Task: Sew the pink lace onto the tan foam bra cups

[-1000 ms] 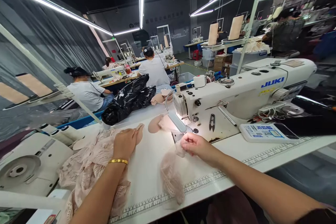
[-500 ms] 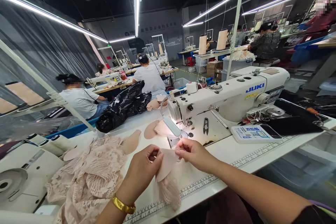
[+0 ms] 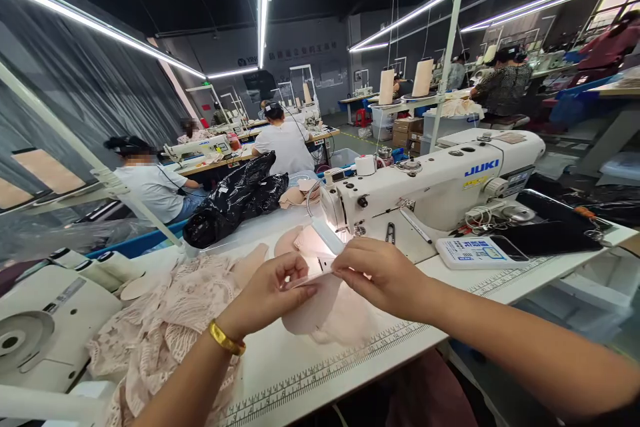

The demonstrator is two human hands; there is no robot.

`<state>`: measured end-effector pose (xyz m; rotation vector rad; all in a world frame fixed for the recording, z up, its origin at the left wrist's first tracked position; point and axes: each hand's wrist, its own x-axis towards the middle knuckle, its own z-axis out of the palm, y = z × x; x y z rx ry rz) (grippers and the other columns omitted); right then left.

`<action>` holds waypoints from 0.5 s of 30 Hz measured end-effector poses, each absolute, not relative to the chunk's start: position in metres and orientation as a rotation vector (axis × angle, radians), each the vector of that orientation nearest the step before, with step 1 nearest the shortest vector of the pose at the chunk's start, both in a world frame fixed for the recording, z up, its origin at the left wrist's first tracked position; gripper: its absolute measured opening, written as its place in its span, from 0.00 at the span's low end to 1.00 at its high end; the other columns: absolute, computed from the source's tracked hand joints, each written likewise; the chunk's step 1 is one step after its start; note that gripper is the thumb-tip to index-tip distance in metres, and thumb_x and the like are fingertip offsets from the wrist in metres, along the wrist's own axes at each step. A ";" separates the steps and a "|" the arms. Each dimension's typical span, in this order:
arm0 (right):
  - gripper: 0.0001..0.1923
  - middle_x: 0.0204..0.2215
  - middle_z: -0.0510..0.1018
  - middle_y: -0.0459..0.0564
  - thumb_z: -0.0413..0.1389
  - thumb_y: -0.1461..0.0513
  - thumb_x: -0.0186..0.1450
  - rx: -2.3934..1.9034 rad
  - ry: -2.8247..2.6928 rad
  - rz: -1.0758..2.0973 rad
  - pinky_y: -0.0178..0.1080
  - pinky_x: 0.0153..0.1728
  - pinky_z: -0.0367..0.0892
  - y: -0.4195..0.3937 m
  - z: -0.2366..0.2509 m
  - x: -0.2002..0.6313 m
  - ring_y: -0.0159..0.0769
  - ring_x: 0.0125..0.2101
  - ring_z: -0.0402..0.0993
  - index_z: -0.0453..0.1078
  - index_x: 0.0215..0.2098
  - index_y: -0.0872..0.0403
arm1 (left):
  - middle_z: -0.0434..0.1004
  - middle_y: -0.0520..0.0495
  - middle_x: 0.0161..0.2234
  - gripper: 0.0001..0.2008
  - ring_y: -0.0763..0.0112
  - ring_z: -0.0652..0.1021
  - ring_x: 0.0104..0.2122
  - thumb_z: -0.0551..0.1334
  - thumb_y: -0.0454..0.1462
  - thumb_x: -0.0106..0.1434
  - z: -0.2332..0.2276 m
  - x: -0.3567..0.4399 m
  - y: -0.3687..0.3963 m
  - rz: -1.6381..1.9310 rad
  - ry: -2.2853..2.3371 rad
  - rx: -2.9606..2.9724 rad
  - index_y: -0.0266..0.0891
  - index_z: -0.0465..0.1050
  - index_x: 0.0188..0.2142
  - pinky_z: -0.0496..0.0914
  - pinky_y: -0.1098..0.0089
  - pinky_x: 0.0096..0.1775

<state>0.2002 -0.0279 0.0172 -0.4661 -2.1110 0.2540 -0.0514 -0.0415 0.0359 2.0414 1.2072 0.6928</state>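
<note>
Pale pink fabric pieces (image 3: pixel 320 313) hang between my hands in front of the sewing machine's needle area. My left hand (image 3: pixel 273 290) pinches their upper left edge, thumb on the near side. At the upper right edge, the fingers of my right hand (image 3: pixel 383 273) are closed on the same fabric. The sewing machine (image 3: pixel 430 180) stands just behind, its lamp lighting the cloth. My right hand partly hides the thread snips (image 3: pixel 390 232) on the machine bed. Left of my left hand lies a heap of beige lace (image 3: pixel 175 320).
A white pen (image 3: pixel 416 225) leans on the machine bed. Farther right are a blue-and-white box (image 3: pixel 475 253) and a black cloth (image 3: pixel 555 233). Black plastic bags (image 3: pixel 235 197) lie beyond the table. A ruler strip (image 3: pixel 320 373) runs along the front edge. Co-workers sit at machines behind.
The fabric has turned and spread wider, its top edge now tilted toward me. My right hand has moved slightly right and up, covering part of the snips. My left hand has shifted slightly up.
</note>
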 end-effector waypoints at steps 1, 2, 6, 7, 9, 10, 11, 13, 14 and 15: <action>0.08 0.30 0.77 0.49 0.52 0.67 0.73 -0.432 -2.091 0.097 0.36 0.32 0.64 -0.028 0.017 0.197 0.35 0.31 0.70 0.74 0.39 0.55 | 0.67 0.55 0.26 0.11 0.72 0.69 0.27 0.65 0.43 0.64 0.038 -0.055 -0.045 0.794 1.290 2.143 0.41 0.67 0.30 0.63 0.73 0.28; 0.09 0.31 0.78 0.49 0.51 0.69 0.73 -0.400 -2.068 -0.035 0.37 0.32 0.63 -0.027 0.014 0.194 0.35 0.31 0.70 0.74 0.40 0.55 | 0.66 0.56 0.24 0.10 0.73 0.68 0.24 0.64 0.40 0.64 0.039 -0.059 -0.048 0.887 1.353 2.277 0.41 0.66 0.30 0.61 0.73 0.27; 0.16 0.38 0.83 0.49 0.48 0.72 0.71 -0.418 -2.144 -0.168 0.38 0.34 0.64 -0.018 -0.019 0.183 0.36 0.33 0.71 0.75 0.42 0.51 | 0.69 0.55 0.24 0.08 0.69 0.68 0.24 0.59 0.30 0.67 0.028 -0.066 -0.059 0.965 1.345 2.955 0.43 0.66 0.31 0.61 0.69 0.29; 0.17 0.39 0.83 0.49 0.47 0.72 0.71 -0.453 -2.218 -0.132 0.38 0.35 0.64 -0.012 -0.031 0.183 0.36 0.34 0.71 0.75 0.41 0.51 | 0.71 0.53 0.26 0.08 0.67 0.70 0.27 0.59 0.30 0.67 0.021 -0.065 -0.062 0.845 1.339 3.065 0.43 0.67 0.32 0.62 0.68 0.30; 0.17 0.39 0.82 0.49 0.46 0.71 0.71 -0.489 -2.402 -0.054 0.38 0.34 0.62 0.002 -0.056 0.187 0.37 0.34 0.70 0.75 0.38 0.51 | 0.76 0.49 0.33 0.06 0.61 0.74 0.32 0.65 0.32 0.65 0.006 -0.059 -0.065 0.497 1.360 3.122 0.43 0.68 0.36 0.66 0.65 0.32; 0.16 0.38 0.81 0.49 0.47 0.71 0.71 -0.479 -2.502 -0.011 0.37 0.33 0.61 0.009 -0.067 0.190 0.37 0.34 0.70 0.75 0.38 0.51 | 0.77 0.47 0.36 0.09 0.58 0.75 0.34 0.69 0.35 0.62 -0.002 -0.054 -0.066 0.326 1.370 3.093 0.42 0.69 0.38 0.68 0.63 0.34; 0.16 0.38 0.81 0.48 0.47 0.70 0.71 -0.452 -2.588 0.044 0.37 0.34 0.61 0.017 -0.076 0.195 0.37 0.35 0.70 0.75 0.38 0.51 | 0.78 0.46 0.40 0.13 0.56 0.76 0.37 0.72 0.37 0.61 -0.009 -0.049 -0.066 0.201 1.367 3.062 0.42 0.70 0.40 0.70 0.61 0.36; 0.14 0.39 0.81 0.48 0.49 0.69 0.71 -0.419 -2.674 0.214 0.37 0.36 0.61 0.031 -0.085 0.204 0.37 0.37 0.70 0.76 0.40 0.51 | 0.78 0.45 0.43 0.14 0.54 0.76 0.40 0.69 0.35 0.63 -0.019 -0.038 -0.061 0.087 1.291 3.070 0.41 0.70 0.46 0.72 0.57 0.42; 0.13 0.39 0.81 0.48 0.50 0.68 0.71 -0.420 -2.668 0.318 0.37 0.37 0.62 0.036 -0.087 0.208 0.37 0.38 0.70 0.76 0.40 0.50 | 0.78 0.45 0.43 0.13 0.55 0.76 0.41 0.66 0.31 0.65 -0.022 -0.033 -0.056 0.070 1.249 3.099 0.40 0.70 0.48 0.72 0.57 0.43; 0.12 0.40 0.80 0.48 0.52 0.67 0.71 -0.434 -2.642 0.417 0.37 0.38 0.62 0.041 -0.086 0.211 0.37 0.38 0.70 0.77 0.40 0.50 | 0.78 0.46 0.42 0.15 0.56 0.76 0.40 0.62 0.26 0.64 -0.025 -0.028 -0.050 0.050 1.226 3.118 0.40 0.70 0.49 0.72 0.58 0.42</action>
